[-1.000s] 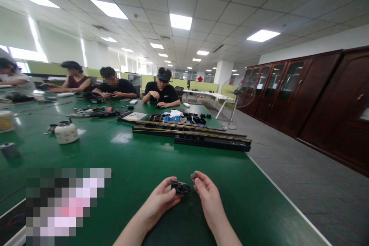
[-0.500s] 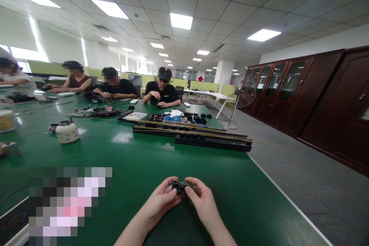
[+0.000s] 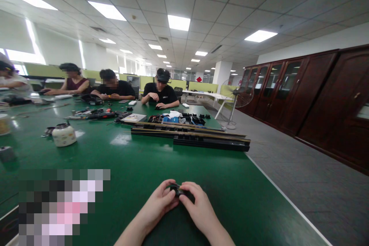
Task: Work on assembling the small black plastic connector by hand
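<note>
Small black part [image 3: 176, 190] pinched between both hands, low at 6 o'clock over the green bench [image 3: 138, 161].
Left hand [image 3: 160, 204] curls shut on its left side, right hand [image 3: 196, 207] closes over its right, fingertips meeting on top. Long black rails [image 3: 190, 138] lie at 12 o'clock, a white jar [image 3: 63, 134] sits out at 10, and seated people work at the far end.

I see a long green table [image 3: 138, 161] carrying black rails [image 3: 190, 138] across its width, a white jar [image 3: 63, 135], scattered tools [image 3: 95, 114] and small black parts [image 3: 196, 118] farther off.
</note>
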Available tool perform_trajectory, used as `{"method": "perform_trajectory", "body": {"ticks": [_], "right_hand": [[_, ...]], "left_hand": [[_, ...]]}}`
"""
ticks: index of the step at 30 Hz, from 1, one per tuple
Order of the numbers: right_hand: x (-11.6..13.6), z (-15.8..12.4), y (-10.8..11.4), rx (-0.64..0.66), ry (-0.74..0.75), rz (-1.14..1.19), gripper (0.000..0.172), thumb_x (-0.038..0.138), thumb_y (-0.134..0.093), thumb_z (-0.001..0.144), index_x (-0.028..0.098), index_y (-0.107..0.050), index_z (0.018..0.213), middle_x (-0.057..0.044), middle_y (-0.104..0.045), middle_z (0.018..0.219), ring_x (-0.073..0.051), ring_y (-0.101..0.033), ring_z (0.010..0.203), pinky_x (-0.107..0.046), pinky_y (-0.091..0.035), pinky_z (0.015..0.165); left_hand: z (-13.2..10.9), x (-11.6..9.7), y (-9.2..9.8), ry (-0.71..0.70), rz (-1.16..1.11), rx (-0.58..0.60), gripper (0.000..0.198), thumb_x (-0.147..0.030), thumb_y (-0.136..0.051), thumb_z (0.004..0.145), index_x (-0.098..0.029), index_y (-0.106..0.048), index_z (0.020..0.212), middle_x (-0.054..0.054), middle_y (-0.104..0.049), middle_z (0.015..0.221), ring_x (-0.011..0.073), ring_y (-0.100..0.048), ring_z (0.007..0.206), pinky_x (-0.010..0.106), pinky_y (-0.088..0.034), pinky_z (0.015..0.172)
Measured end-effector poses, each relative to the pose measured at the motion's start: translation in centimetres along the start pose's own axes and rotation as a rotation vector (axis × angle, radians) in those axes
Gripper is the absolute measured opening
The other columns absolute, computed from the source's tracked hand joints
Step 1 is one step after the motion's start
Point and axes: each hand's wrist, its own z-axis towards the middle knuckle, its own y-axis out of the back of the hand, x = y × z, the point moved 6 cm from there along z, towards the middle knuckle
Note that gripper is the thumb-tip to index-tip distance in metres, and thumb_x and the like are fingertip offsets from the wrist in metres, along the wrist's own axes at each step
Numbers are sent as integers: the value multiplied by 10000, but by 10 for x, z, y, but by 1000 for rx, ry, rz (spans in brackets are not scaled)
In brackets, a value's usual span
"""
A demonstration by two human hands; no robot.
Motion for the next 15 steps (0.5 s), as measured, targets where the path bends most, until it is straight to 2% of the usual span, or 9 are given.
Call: {"method": "perform_trajectory", "body": {"ticks": [7, 11, 15], "right_hand": [[-13, 1, -4, 38, -107, 126, 333, 279, -643, 656, 274, -652, 989, -31, -669, 1029, -243, -570, 1015, -381, -408, 905], [-15, 3, -4, 25, -119, 194, 329, 282, -646, 660, 244, -643, 987, -40, -677, 995, -234, -586, 992, -363, -431, 876], [-13, 3, -3, 32, -113, 181, 301, 266, -628, 681, 227, -631, 979, -45, -666, 999, -226, -590, 966, -361, -435, 867]], "left_hand": [[-1, -3, 1, 20, -4, -22, 296, -290, -719, 667, -220, -564, 909, 23, -647, 941, 165, -637, 840, 338, -428, 864], [2, -4, 6, 10, 41, -46, 401, -312, -736, 638, -224, -548, 982, 41, -629, 1006, 184, -633, 872, 335, -433, 853], [4, -8, 7, -45, 201, -4, 441, -352, -735, 627, -212, -538, 996, 54, -635, 986, 209, -621, 900, 339, -424, 857]]}}
